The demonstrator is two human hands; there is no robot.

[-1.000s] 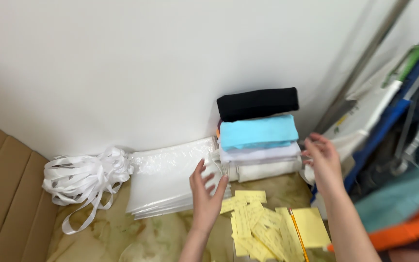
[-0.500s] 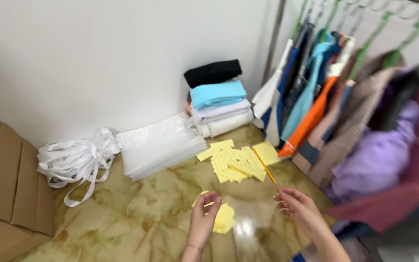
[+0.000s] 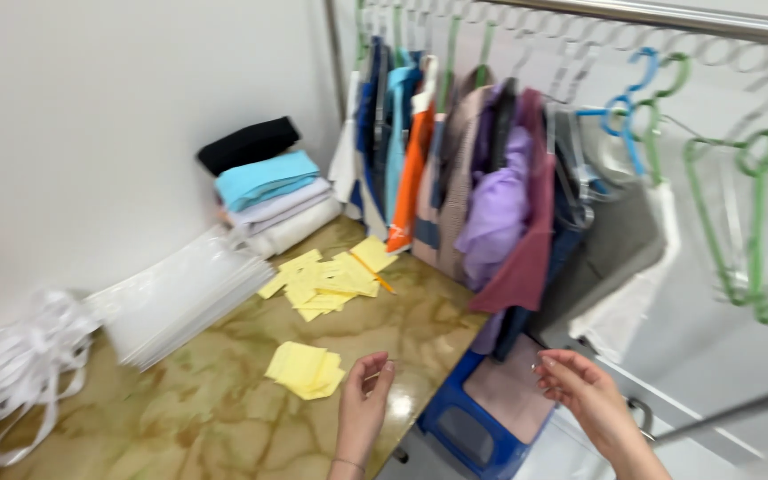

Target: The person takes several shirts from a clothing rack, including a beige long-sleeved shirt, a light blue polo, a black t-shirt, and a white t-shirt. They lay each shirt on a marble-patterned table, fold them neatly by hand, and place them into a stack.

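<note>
wall (image 3: 91, 116): plain white, behind the table | table (image 3: 224, 418): glossy tan marbled top | clothes rail (image 3: 668, 13): metal, right of the table | light: soft, even

Bright, even light; motion blur softens everything, glare on tabletop (image 3: 402, 404).

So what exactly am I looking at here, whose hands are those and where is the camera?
The camera sits on a person's head and looks down, so the two bare hands at the bottom are the wearer's own. The left hand and right hand hover with fingers loosely curled; whether either pinches something tiny is too blurred to tell. Below the left hand is a marbled table with yellow paper slips, clear plastic bags, white straps and folded fabrics. On the right, clothes hang on a rack.
</note>
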